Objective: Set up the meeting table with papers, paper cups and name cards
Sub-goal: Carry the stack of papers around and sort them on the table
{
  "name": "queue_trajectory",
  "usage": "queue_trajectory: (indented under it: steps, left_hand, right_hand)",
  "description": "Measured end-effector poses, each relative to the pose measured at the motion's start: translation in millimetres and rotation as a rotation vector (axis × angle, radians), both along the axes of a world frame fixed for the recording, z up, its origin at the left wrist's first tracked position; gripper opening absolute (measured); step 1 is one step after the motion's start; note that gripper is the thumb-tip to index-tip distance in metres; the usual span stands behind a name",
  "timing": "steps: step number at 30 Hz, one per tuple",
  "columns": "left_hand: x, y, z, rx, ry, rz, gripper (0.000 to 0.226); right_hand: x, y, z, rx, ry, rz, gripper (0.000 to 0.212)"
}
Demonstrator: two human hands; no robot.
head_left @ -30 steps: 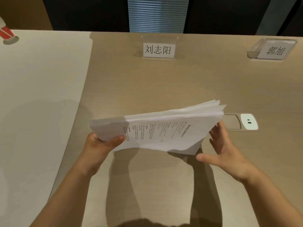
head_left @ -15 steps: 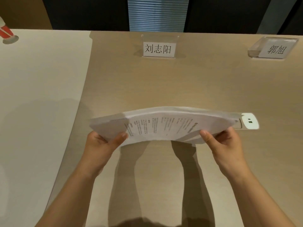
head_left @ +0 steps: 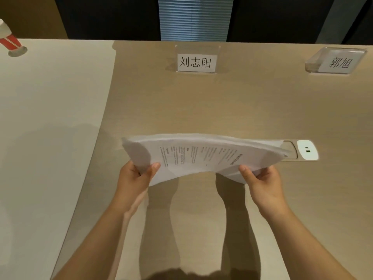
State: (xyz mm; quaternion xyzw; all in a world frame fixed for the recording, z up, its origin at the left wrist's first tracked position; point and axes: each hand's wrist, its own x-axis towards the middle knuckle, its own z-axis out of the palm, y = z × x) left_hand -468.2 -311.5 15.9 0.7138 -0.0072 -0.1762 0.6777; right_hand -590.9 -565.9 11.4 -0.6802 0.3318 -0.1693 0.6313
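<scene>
A stack of printed white papers [head_left: 201, 154] hangs bowed upward above the wooden table [head_left: 242, 108]. My left hand [head_left: 135, 178] grips its left end, thumb on top. My right hand [head_left: 262, 182] grips its right end the same way. An upright clear name card [head_left: 195, 62] stands at the far middle of the table. A second name card [head_left: 339, 62] lies tipped back at the far right. A red and white paper cup [head_left: 11, 44] stands at the far left edge of the view.
A white power socket [head_left: 307, 149] with a grey flap sits flush in the table just right of the papers. The table's left part [head_left: 50, 118] is a pale cream surface. Dark panels and a slatted blind [head_left: 194, 17] lie beyond the far edge.
My right hand moved in from beside the stack and took hold of its right end. The papers, first loose and fanned on the right, now arch between both hands.
</scene>
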Motion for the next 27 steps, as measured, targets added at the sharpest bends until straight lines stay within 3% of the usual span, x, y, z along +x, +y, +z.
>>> queue_trajectory:
  steps: [6, 10, 14, 16, 18, 20, 24, 27]
  left_hand:
    - [-3.0, 10.5, 43.6, 0.041, -0.073, -0.051, 0.025]
    - [-10.0, 24.8, 78.2, -0.043, -0.071, -0.015, 0.026]
    - [-35.1, 25.6, 100.8, -0.191, -0.019, 0.062, 0.034]
    - [-54.7, 23.7, 106.4, -0.280, 0.056, 0.129, 0.033]
    - [-76.2, 20.2, 108.1, -0.335, 0.100, 0.137, 0.035]
    - [-99.1, 17.8, 109.3, -0.390, 0.128, 0.137, 0.039]
    - [-139.2, 22.5, 115.8, -0.533, 0.111, 0.114, 0.048]
    - [-158.1, 48.3, 130.2, -0.541, 0.075, 0.120, 0.052]
  right_hand:
    - [-3.5, -8.5, 52.7, -0.058, -0.078, 0.039, 0.034]
    - [-23.2, -15.7, 88.4, 0.075, -0.120, 0.113, 0.042]
    - [-54.7, 16.0, 88.4, 0.403, -0.153, 0.095, 0.050]
    - [-64.6, 46.6, 87.6, 0.659, -0.285, 0.217, 0.036]
    - [-66.7, 77.7, 95.6, 0.748, -0.339, 0.299, 0.046]
    - [-61.7, 105.3, 114.3, 0.671, -0.346, 0.258, 0.054]
    - [-55.7, 129.0, 151.0, 0.384, -0.324, 0.048, 0.024]
    - [-60.1, 135.2, 170.7, 0.185, -0.308, 0.117, 0.019]
